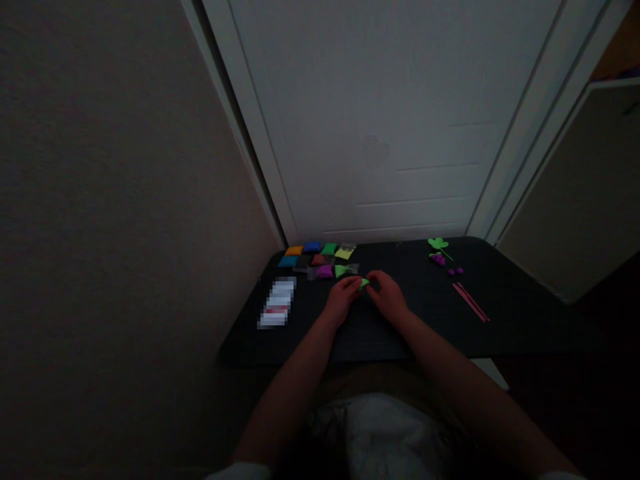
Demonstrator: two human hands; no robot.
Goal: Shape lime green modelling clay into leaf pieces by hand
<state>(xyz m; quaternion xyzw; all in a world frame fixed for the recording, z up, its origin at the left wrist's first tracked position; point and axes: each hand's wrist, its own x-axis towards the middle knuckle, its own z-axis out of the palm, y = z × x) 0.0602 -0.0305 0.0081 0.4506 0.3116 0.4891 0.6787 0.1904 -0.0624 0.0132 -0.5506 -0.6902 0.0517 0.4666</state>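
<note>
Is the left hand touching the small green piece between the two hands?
Touching. In the head view, the left hand meets the green piece with no visible gap.

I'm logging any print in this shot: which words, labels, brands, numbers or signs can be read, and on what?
No text can be read.
Pale pixelated rectangle: unreadable.
Coloured packets: any print too small and dark to read.
Door: heart shapes and lines, no lettering visible.
</note>
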